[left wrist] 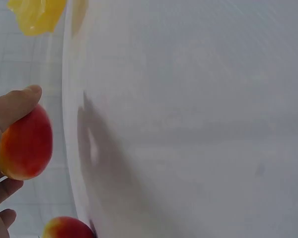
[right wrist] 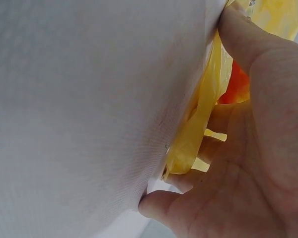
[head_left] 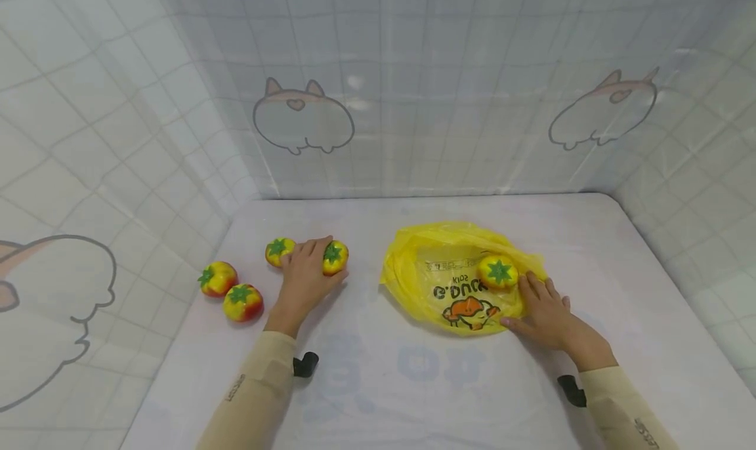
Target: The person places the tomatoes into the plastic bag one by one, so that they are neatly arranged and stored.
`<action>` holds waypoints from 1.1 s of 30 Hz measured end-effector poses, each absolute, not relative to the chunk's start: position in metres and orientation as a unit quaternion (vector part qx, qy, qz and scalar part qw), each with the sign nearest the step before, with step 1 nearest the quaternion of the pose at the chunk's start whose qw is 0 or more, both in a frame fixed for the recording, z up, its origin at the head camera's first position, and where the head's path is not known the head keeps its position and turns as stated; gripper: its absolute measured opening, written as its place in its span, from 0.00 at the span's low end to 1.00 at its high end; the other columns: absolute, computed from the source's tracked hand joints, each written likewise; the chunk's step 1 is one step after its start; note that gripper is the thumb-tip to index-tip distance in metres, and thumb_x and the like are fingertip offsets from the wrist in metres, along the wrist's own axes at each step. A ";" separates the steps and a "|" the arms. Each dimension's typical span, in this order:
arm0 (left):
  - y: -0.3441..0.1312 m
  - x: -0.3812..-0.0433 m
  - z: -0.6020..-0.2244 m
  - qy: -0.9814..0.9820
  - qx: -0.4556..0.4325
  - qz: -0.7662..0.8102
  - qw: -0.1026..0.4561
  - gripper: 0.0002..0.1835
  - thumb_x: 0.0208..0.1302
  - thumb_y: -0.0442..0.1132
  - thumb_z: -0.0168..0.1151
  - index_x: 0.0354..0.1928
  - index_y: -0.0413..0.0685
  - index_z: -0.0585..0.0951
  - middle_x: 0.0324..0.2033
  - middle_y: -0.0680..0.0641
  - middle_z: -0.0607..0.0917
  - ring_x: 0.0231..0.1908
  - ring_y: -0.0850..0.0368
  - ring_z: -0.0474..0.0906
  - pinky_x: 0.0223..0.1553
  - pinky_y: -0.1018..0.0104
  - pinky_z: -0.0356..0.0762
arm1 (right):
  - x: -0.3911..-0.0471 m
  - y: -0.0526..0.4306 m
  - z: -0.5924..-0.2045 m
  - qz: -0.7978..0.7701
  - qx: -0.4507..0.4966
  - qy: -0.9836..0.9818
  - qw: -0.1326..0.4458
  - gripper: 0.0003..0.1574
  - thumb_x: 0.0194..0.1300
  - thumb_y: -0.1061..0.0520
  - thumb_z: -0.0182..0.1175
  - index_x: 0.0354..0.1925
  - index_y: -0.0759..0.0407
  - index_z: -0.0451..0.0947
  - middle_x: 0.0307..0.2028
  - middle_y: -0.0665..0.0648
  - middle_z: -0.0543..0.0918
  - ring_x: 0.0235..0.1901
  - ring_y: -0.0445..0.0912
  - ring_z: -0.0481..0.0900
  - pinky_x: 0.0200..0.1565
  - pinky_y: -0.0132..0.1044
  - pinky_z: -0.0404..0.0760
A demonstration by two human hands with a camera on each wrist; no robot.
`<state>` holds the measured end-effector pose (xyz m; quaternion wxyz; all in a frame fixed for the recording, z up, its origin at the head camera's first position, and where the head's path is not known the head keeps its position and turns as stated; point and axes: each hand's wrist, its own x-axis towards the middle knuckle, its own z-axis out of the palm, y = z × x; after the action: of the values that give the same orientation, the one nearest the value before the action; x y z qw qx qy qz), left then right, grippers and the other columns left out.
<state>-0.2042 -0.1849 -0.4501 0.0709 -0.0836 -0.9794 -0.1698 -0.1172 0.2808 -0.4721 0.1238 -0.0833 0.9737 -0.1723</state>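
My left hand (head_left: 304,283) grips a red-and-yellow toy fruit with green leaves (head_left: 335,256). In the left wrist view, its thumb and fingers stand around the red side of this fruit (left wrist: 27,144). A yellow plastic bag (head_left: 407,286) with a printed duck lies spread on the table. Another toy fruit (head_left: 498,271) sits at the bag's right side; whether it is inside or on top, I cannot tell. My right hand (head_left: 546,315) rests at the bag's right edge, fingers spread and touching the film (right wrist: 188,144).
Close by my left hand is a third toy fruit (head_left: 279,250). Two more, one at the left edge (head_left: 218,279) and one just nearer (head_left: 243,302), lie on the white table (head_left: 378,397). Tile-patterned sheets (head_left: 425,109) rise behind and beside it.
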 end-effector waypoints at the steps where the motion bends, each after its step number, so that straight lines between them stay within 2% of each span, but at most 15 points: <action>1: -0.183 -0.205 -0.450 -0.979 -0.084 -0.171 0.072 0.43 0.60 0.56 0.74 0.74 0.51 0.68 0.66 0.41 0.74 0.64 0.39 0.67 0.61 0.36 0.59 | -0.117 0.281 -0.472 -0.172 -0.083 0.974 0.124 0.69 0.68 0.26 0.58 0.77 0.76 0.46 0.77 0.79 0.44 0.72 0.84 0.40 0.61 0.85 0.45; 7: -0.169 -0.209 -0.445 -0.978 -0.095 -0.171 0.073 0.43 0.61 0.57 0.73 0.75 0.52 0.68 0.67 0.42 0.74 0.63 0.39 0.67 0.63 0.33 0.59 | -0.119 0.280 -0.472 -0.171 -0.081 0.974 0.128 0.70 0.67 0.25 0.59 0.77 0.76 0.46 0.77 0.79 0.44 0.72 0.84 0.40 0.61 0.85 0.46; 22: -0.120 -0.216 -0.426 -0.970 -0.147 -0.176 0.083 0.43 0.62 0.60 0.71 0.75 0.55 0.67 0.66 0.46 0.74 0.63 0.44 0.67 0.59 0.41 0.59 | -0.118 0.279 -0.472 -0.170 -0.084 0.974 0.126 0.71 0.66 0.25 0.59 0.78 0.76 0.45 0.77 0.79 0.44 0.72 0.84 0.40 0.60 0.85 0.46; 33: -0.092 -0.211 -0.420 -0.962 -0.185 -0.182 0.086 0.42 0.62 0.61 0.72 0.74 0.57 0.68 0.67 0.48 0.74 0.62 0.48 0.68 0.59 0.42 0.60 | -0.118 0.280 -0.470 -0.167 -0.081 0.974 0.129 0.72 0.65 0.24 0.59 0.78 0.76 0.45 0.77 0.79 0.44 0.72 0.84 0.40 0.60 0.85 0.46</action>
<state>-0.2110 -0.0924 -0.4198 0.0863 -0.1850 -0.9619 -0.1820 -0.1176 0.2804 -0.4704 0.1286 -0.0812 0.9741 -0.1674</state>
